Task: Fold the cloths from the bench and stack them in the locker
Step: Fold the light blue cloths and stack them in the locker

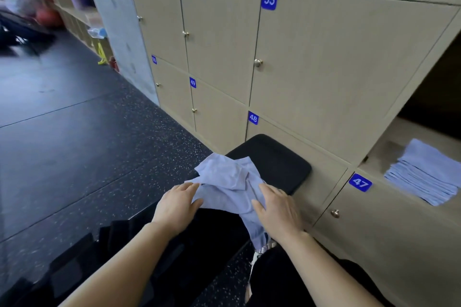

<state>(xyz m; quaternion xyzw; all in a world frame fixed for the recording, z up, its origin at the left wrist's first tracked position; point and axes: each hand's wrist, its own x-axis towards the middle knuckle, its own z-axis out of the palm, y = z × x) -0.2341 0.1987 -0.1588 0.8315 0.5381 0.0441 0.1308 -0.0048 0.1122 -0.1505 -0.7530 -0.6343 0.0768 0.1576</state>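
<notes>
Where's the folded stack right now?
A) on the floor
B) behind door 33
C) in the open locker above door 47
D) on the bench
C: the stack of folded blue cloths lies in the open locker just above door 47. The bench holds only a crumpled cloth, with both hands on it.

Crumpled light-blue cloth (229, 182) on black bench (274, 157); folded blue stack (424, 177) in open locker (409, 129), right.

Crumpled cloth (229, 182) under left hand (178, 204), right hand (279, 209), bench (277, 157), folded stack (424, 177) (open locker (389, 154))
</notes>
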